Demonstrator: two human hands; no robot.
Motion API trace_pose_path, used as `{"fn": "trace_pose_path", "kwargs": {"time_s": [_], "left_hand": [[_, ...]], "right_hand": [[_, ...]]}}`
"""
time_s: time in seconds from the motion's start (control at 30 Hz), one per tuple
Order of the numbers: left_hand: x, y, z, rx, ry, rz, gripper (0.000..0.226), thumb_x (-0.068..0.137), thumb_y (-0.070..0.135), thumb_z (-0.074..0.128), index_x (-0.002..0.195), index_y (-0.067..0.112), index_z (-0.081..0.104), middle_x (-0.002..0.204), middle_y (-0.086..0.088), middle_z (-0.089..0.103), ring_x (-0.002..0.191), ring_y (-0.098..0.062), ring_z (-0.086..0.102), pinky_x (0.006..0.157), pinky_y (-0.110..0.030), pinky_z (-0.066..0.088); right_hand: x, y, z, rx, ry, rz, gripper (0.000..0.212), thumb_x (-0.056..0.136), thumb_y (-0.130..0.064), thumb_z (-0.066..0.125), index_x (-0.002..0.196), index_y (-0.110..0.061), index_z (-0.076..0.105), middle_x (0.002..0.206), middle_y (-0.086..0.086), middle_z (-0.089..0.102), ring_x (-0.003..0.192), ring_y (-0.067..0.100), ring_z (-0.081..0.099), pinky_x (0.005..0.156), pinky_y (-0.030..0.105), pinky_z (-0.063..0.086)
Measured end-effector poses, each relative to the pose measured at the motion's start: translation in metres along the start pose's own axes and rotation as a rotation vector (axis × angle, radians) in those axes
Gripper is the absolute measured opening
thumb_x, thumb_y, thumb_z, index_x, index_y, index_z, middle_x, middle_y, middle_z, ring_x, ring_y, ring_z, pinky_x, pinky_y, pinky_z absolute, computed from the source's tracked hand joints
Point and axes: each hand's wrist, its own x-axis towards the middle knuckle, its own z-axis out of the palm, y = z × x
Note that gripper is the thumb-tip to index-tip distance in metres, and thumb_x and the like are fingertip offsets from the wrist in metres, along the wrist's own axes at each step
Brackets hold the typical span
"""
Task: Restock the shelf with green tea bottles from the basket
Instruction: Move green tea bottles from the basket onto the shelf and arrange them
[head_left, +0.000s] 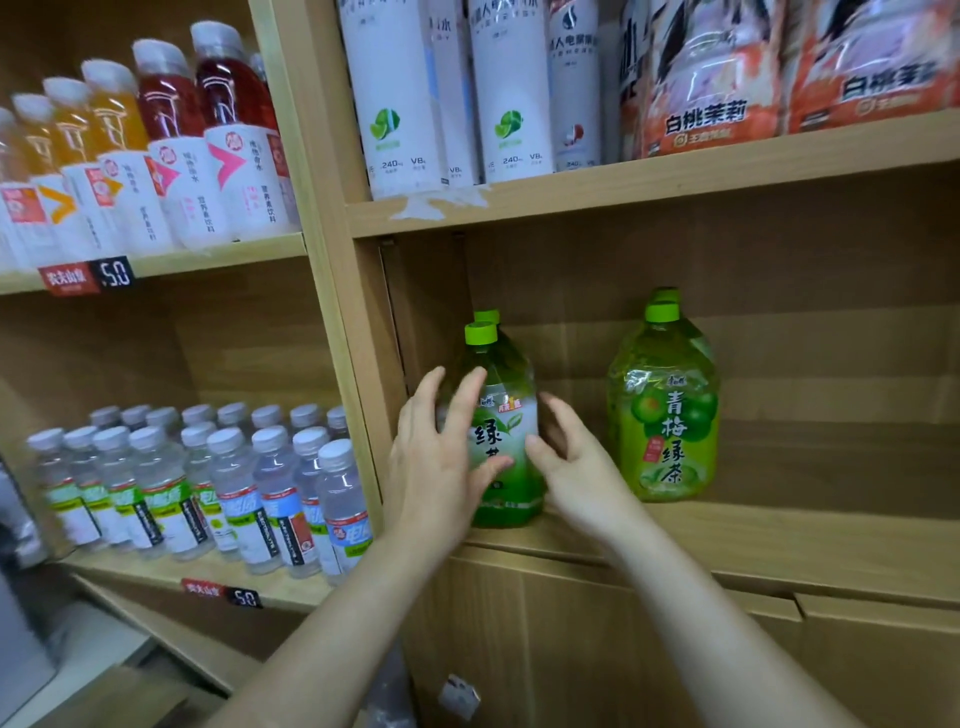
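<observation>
The green tea bottle (501, 426) stood upright near the left end of the middle shelf (779, 540), close to the shelf's front edge, with a second bottle (487, 315) of the same kind directly behind it, of which only the green cap showed.

Far to the left, in the neighbouring bay, orange and red drink bottles (156, 150) lined the upper board, and clear water bottles (208, 488) with white caps crowded the lower one, a black price tag (244, 597) clipped below them.

The left hand (441, 457) lay against the left side of the green tea bottle, fingers spread and loosely curved, the thumb across the lower label; it touched the bottle with an open palm instead of a closed grasp. The right hand (576, 467) met the bottle from the right, its fingers partly open, thumb tip on the label and the other fingertips at the bottle's right flank. Whether either hand actually bore the bottle's weight could not be told; the base appeared to rest on the shelf.

Further right, apart from the hands, a plum green tea bottle (665, 410) stood upright with another behind it. Above, white lime-marked bottles (405, 98) and orange-wrapped packs (711, 83) filled the upper shelf (623, 192).
</observation>
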Motion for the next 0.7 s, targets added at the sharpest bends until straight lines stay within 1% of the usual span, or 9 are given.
{"fn": "trace_pose_path", "kwargs": {"time_s": [0.07,0.13,0.23,0.33,0.4,0.5,0.6,0.67,0.7], "left_hand": [[-0.003,0.001,0.004,0.131,0.045,0.085,0.074,0.072,0.034,0.077,0.133,0.033,0.036,0.137,-0.012,0.042,0.117,-0.029,0.043,0.079,-0.043,0.055],[-0.003,-0.001,0.007,0.134,0.036,0.066,0.069,0.072,0.031,0.078,0.128,0.033,0.038,0.134,-0.012,0.045,0.115,-0.030,0.046,0.068,-0.040,0.057],[0.003,-0.006,0.013,0.063,0.048,0.030,0.065,0.074,0.025,0.077,0.129,0.030,0.043,0.136,-0.011,0.045,0.121,-0.031,0.045,0.079,-0.039,0.053],[0.001,-0.013,0.025,-0.150,0.053,-0.076,0.068,0.074,0.020,0.078,0.135,0.025,0.048,0.133,-0.010,0.043,0.119,-0.028,0.047,0.095,-0.035,0.045],[-0.005,-0.012,0.031,-0.263,-0.011,-0.157,0.078,0.074,0.026,0.078,0.142,0.033,0.038,0.124,-0.004,0.041,0.110,-0.020,0.050,0.091,-0.031,0.047],[-0.012,-0.011,0.038,-0.208,-0.079,-0.147,0.083,0.079,0.038,0.071,0.146,0.042,0.022,0.125,-0.004,0.042,0.107,-0.021,0.053,0.085,-0.034,0.049],[-0.005,-0.011,0.039,-0.129,-0.142,-0.170,0.079,0.086,0.040,0.062,0.148,0.041,0.014,0.135,-0.006,0.039,0.116,-0.026,0.052,0.091,-0.036,0.046],[-0.002,-0.012,0.042,-0.085,-0.200,-0.151,0.079,0.089,0.040,0.057,0.149,0.040,0.005,0.140,-0.007,0.036,0.120,-0.028,0.050,0.095,-0.036,0.044],[0.000,-0.012,0.043,-0.065,-0.227,-0.131,0.079,0.091,0.040,0.054,0.149,0.039,0.001,0.141,-0.007,0.034,0.121,-0.028,0.049,0.095,-0.037,0.045]], "right_hand": [[-0.003,0.004,0.001,-0.058,0.031,0.014,0.050,0.093,-0.017,0.053,0.138,-0.035,0.039,0.132,-0.001,0.056,0.103,0.012,0.062,0.094,0.043,0.052],[-0.005,0.007,0.002,-0.092,0.061,0.016,0.049,0.093,-0.014,0.054,0.136,-0.034,0.042,0.129,0.002,0.055,0.097,0.012,0.063,0.086,0.039,0.056],[-0.002,0.007,0.004,-0.047,0.051,0.022,0.046,0.093,-0.013,0.055,0.133,-0.034,0.047,0.126,0.001,0.055,0.095,0.009,0.062,0.086,0.037,0.056],[0.000,0.008,0.007,0.071,0.046,0.050,0.043,0.091,-0.014,0.059,0.129,-0.034,0.050,0.125,0.000,0.056,0.092,0.003,0.062,0.084,0.029,0.053],[-0.002,0.006,0.007,0.177,0.018,0.093,0.040,0.092,-0.017,0.057,0.127,-0.035,0.051,0.126,-0.002,0.057,0.098,0.003,0.061,0.088,0.031,0.053],[-0.003,0.003,0.006,0.281,-0.041,0.167,0.039,0.095,-0.019,0.053,0.132,-0.031,0.050,0.127,-0.004,0.057,0.106,0.005,0.059,0.091,0.035,0.051],[-0.002,0.000,0.002,0.107,0.062,0.053,0.039,0.092,-0.013,0.056,0.129,-0.026,0.054,0.128,-0.001,0.059,0.095,-0.002,0.060,0.094,0.034,0.051],[-0.004,-0.003,-0.010,-0.119,0.254,-0.111,0.039,0.089,-0.010,0.059,0.126,-0.024,0.057,0.123,-0.002,0.061,0.097,0.000,0.059,0.098,0.031,0.048],[-0.005,-0.006,-0.020,-0.246,0.361,-0.179,0.041,0.087,-0.010,0.060,0.126,-0.022,0.056,0.120,-0.001,0.060,0.102,0.007,0.058,0.098,0.029,0.045]]}}
